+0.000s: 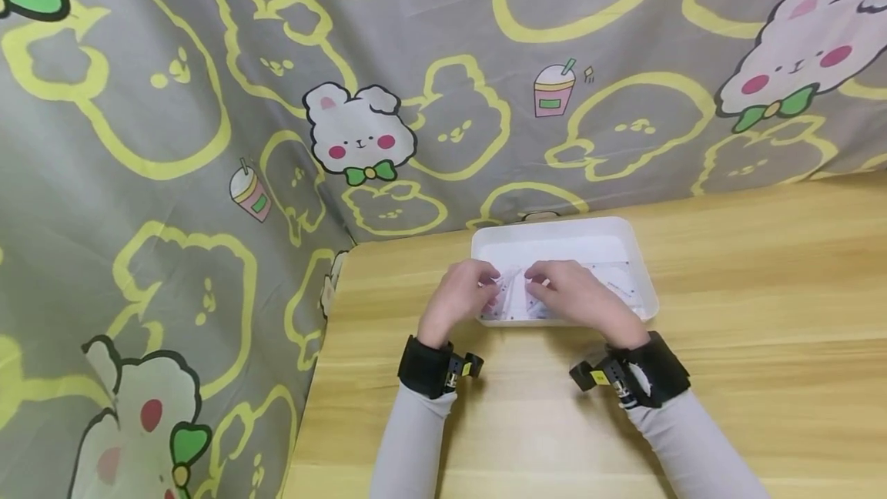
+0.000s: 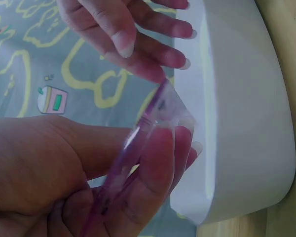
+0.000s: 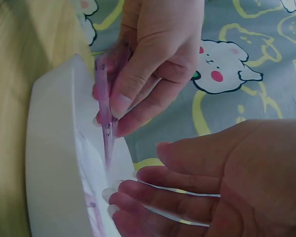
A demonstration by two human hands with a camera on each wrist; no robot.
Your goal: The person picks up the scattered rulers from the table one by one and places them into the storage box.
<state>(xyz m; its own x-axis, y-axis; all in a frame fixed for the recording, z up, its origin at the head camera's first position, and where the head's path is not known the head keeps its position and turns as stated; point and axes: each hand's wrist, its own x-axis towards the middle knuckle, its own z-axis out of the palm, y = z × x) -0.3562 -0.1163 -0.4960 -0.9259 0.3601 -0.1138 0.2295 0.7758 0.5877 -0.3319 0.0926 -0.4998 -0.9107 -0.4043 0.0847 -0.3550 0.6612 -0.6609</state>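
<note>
My left hand [image 1: 459, 297] pinches a thin, clear plastic packet [image 2: 160, 106] with a purple tint and small printed marks. Between thumb and fingers, the packet [image 3: 104, 94] stands on edge in the right wrist view. Close by is my right hand [image 1: 578, 295], its thumb apart and its fingers [image 3: 167, 197] loosely extended. One right fingertip is near the packet's corner in the left wrist view; I cannot tell whether they touch. Both hands are over a white rectangular tray [image 1: 634, 237], where more printed clear packets [image 1: 617, 279] lie flat.
The tray stands on a wood-grain table [image 1: 748, 291], close to a grey curtain [image 1: 443, 29] with yellow outlines and cartoon rabbits. That curtain also runs down the table's left side. A thin dark loop [image 1: 540, 214] shows behind the tray's back rim.
</note>
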